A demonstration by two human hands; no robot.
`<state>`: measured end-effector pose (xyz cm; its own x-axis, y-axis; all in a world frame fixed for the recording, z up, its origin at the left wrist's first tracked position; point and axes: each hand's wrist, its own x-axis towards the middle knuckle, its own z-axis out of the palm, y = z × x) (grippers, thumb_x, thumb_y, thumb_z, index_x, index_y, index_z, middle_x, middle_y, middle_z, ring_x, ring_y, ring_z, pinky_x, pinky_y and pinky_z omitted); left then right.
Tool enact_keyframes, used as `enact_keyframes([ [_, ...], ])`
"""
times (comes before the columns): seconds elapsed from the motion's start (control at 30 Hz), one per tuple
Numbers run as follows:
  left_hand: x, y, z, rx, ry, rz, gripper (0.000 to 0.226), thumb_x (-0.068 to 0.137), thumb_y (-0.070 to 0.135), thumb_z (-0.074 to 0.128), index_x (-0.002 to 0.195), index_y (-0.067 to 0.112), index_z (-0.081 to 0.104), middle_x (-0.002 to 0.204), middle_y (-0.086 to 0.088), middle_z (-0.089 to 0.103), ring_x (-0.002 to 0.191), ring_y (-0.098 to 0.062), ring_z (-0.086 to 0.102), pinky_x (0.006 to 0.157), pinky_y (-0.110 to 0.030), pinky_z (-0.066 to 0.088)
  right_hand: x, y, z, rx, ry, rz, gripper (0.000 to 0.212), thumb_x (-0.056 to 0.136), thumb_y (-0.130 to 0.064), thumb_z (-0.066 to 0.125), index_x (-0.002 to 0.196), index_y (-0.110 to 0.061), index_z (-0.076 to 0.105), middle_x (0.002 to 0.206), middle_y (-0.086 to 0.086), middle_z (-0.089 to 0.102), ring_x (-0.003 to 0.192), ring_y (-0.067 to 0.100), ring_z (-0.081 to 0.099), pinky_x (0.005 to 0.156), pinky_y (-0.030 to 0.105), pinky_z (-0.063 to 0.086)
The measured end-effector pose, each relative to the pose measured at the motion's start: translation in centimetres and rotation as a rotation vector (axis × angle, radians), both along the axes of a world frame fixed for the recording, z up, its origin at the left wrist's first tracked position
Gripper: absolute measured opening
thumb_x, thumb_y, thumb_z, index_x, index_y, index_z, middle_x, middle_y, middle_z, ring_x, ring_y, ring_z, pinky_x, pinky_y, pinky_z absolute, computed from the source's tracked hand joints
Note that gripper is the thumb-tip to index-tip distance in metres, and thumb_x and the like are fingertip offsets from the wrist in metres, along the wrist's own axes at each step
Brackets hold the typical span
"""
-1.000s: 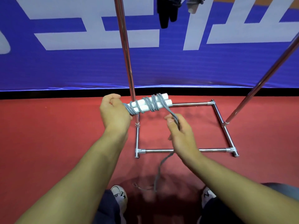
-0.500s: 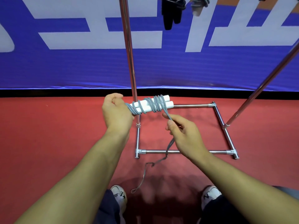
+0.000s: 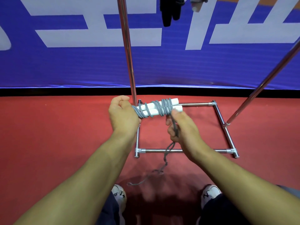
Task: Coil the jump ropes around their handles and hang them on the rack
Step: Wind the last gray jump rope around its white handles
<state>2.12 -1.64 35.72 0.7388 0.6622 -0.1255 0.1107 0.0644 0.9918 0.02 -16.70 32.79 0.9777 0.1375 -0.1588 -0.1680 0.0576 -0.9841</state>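
A loose rope [image 3: 164, 166] tail trails over the floor [image 3: 56, 143] before the rack [image 3: 178, 151]. The right hand [image 3: 181, 127] pinches it in curled fingers. The left hand [image 3: 121, 114] grips the white handles [image 3: 155, 108] above the rack's base, rope coiled around them.

Two white handles [image 3: 158, 108], side by side, near horizontal, above the red floor. Grey rope [image 3: 164, 107] wound round both in several turns, densest near the right end. Loose tail drops down to the floor, kinked, ending in a small loop. Chrome rack [image 3: 128, 51]: upright poles, rectangular base frame on floor. Dark handles [image 3: 169, 12] hang at top.
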Motion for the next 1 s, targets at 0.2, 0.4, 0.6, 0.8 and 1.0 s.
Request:
enact_keyframes([
  [0.2, -0.8, -1.7, -0.6, -0.007, 0.013, -0.079, 0.032, 0.098, 0.003, 0.031, 0.084, 0.022, 0.052, 0.059, -0.001, 0.043, 0.033, -0.006, 0.039, 0.034, -0.018, 0.033, -0.5, 0.8, 0.3, 0.006, 0.058, 0.073, 0.06, 0.1, -0.051, 0.041, 0.053, -0.014, 0.037, 0.045, -0.001, 0.028, 0.038, 0.01, 0.02, 0.042, 0.017, 0.016],
  [0.4, -1.1, -1.6, -0.4, 0.095, -0.031, -0.098, 0.033, 0.096, 0.003, 0.033, 0.079, 0.026, 0.052, 0.056, 0.001, 0.042, 0.031, -0.006, 0.038, 0.036, -0.022, 0.037, -1.5, 0.7, -0.1, -0.157, -0.037, 0.257, 0.063, 0.092, -0.063, 0.032, 0.057, -0.012, 0.042, 0.052, 0.012, 0.031, 0.047, 0.019, 0.03, 0.047, 0.032, 0.026],
  [0.6, 0.1, 0.8, 0.9, 0.05, -0.055, -0.033, 0.032, 0.097, 0.003, 0.031, 0.082, 0.023, 0.051, 0.056, 0.0, 0.041, 0.029, -0.006, 0.035, 0.036, -0.02, 0.031, -3.1, 0.0, -2.5, -0.38, -0.135, 0.524, 0.019, 0.101, -0.031, 0.04, 0.106, -0.03, 0.058, 0.07, -0.006, 0.06, 0.07, 0.034, 0.057, 0.07, 0.043, 0.049],
  [0.8, -1.1, -0.5, 1.2, 0.021, -0.073, -0.188, 0.033, 0.099, 0.005, 0.03, 0.083, 0.024, 0.052, 0.058, -0.001, 0.04, 0.032, -0.008, 0.035, 0.034, -0.016, 0.029, -2.0, 2.4, -3.7, -0.016, 0.284, 0.141, 0.025, 0.105, -0.015, 0.035, 0.094, -0.01, 0.058, 0.053, -0.002, 0.05, 0.042, 0.017, 0.055, 0.053, 0.029, 0.042],
  [1.0, 1.2, 3.9, 1.5, -0.014, -0.041, 0.132, 0.03, 0.096, 0.006, 0.033, 0.083, 0.026, 0.051, 0.066, -0.001, 0.05, 0.037, -0.012, 0.044, 0.036, -0.018, 0.035, -1.6, 0.6, -3.8, -0.502, -0.353, -0.102, 0.03, 0.089, -0.038, 0.045, 0.09, -0.019, 0.068, 0.079, -0.007, 0.057, 0.077, 0.013, 0.053, 0.076, 0.032, 0.042],
])
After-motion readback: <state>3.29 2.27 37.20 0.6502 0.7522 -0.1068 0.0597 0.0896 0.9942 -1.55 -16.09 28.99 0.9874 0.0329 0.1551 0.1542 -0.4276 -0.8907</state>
